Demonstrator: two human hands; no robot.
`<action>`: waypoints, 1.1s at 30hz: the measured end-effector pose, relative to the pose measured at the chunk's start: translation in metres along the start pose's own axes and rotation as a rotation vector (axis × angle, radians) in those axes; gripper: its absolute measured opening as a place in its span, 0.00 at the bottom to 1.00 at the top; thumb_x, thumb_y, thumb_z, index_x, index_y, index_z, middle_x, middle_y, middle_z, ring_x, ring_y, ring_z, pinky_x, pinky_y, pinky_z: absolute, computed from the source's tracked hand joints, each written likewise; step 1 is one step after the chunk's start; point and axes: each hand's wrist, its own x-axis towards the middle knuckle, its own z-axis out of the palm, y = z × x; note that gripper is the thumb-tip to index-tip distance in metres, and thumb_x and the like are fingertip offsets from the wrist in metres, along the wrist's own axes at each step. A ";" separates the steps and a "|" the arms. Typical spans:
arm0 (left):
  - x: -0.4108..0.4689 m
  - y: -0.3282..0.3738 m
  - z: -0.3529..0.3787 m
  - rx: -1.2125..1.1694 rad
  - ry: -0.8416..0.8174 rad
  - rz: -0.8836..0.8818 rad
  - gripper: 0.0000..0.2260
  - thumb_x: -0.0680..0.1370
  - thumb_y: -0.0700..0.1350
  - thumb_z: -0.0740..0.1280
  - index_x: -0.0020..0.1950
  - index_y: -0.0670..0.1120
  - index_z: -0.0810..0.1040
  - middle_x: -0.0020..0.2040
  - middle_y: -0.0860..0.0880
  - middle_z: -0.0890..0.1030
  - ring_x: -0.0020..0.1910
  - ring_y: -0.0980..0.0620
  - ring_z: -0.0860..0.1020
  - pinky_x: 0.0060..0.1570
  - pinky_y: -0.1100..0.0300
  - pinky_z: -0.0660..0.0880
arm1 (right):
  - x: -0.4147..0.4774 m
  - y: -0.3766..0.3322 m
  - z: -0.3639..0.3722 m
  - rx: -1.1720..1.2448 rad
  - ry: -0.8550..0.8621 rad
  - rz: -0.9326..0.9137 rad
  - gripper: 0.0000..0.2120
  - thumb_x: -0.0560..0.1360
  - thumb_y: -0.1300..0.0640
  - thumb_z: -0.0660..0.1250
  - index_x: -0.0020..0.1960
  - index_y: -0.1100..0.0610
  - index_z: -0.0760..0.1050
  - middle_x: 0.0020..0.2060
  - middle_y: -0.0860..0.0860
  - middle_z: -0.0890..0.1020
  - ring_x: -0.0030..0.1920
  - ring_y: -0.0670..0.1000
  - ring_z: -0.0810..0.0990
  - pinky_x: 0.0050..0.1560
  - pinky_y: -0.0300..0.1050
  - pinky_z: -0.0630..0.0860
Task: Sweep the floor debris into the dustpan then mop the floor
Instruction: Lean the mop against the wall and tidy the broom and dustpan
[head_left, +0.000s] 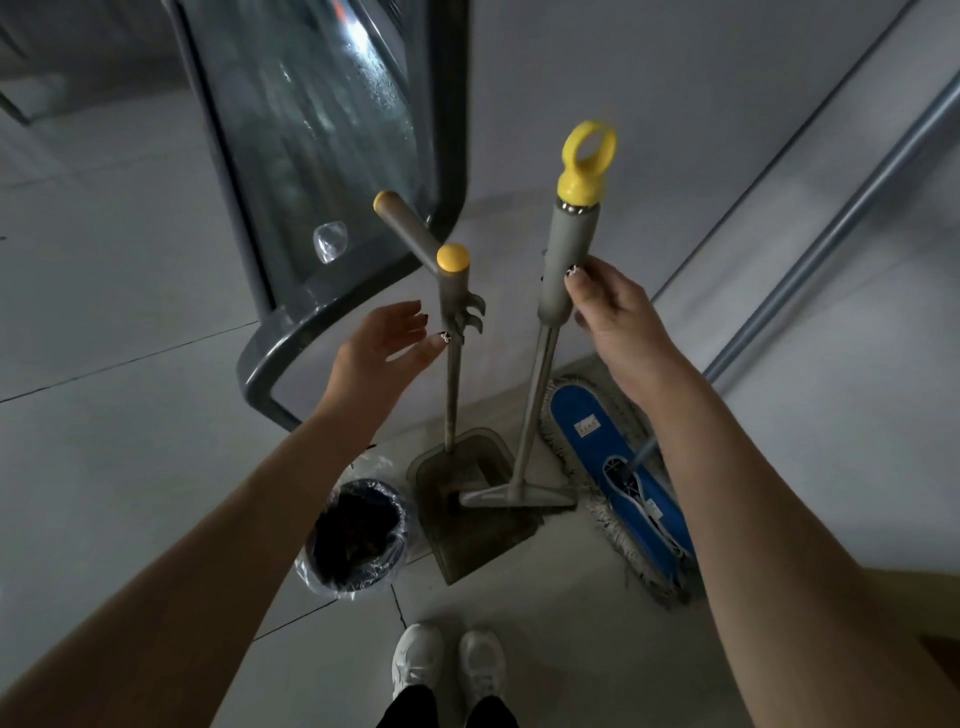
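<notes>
Your right hand (618, 317) grips the broom (571, 244) by its grey sleeve. Your left hand (379, 348), fingers spread and holding nothing, lies just left of the dustpan (467, 540), whose long handle rises upright from the floor (130, 467).

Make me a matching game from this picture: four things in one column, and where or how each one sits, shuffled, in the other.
Things
1. broom
2. dustpan
3. mop
4. bin

Places and states
a. lined with a clear plastic bag, on the floor left of the pan
b. its grey handle is gripped by the right hand
c. its blue head lies flat on the floor, furthest right
d. stands upright, with the open left hand close to its pole

Pairs: 1-b, 2-d, 3-c, 4-a
</notes>
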 end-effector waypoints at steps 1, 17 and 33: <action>-0.001 0.002 -0.002 0.005 -0.001 0.004 0.24 0.61 0.56 0.73 0.54 0.54 0.75 0.53 0.53 0.81 0.56 0.53 0.79 0.61 0.51 0.73 | -0.003 -0.010 0.000 0.013 0.005 -0.024 0.18 0.80 0.52 0.58 0.68 0.57 0.70 0.58 0.46 0.77 0.61 0.44 0.75 0.61 0.38 0.71; 0.020 -0.001 0.006 0.097 -0.103 0.001 0.36 0.68 0.45 0.75 0.72 0.45 0.63 0.68 0.48 0.71 0.66 0.54 0.70 0.65 0.58 0.68 | -0.003 -0.072 0.046 0.195 -0.146 -0.216 0.21 0.67 0.36 0.64 0.53 0.48 0.78 0.48 0.41 0.83 0.49 0.42 0.81 0.55 0.45 0.77; 0.042 -0.016 0.033 0.365 -0.136 0.120 0.39 0.64 0.46 0.78 0.70 0.47 0.62 0.63 0.50 0.74 0.59 0.57 0.70 0.58 0.65 0.66 | 0.013 -0.062 0.071 0.571 -0.031 -0.206 0.15 0.66 0.47 0.63 0.49 0.54 0.75 0.38 0.42 0.82 0.41 0.41 0.82 0.44 0.36 0.78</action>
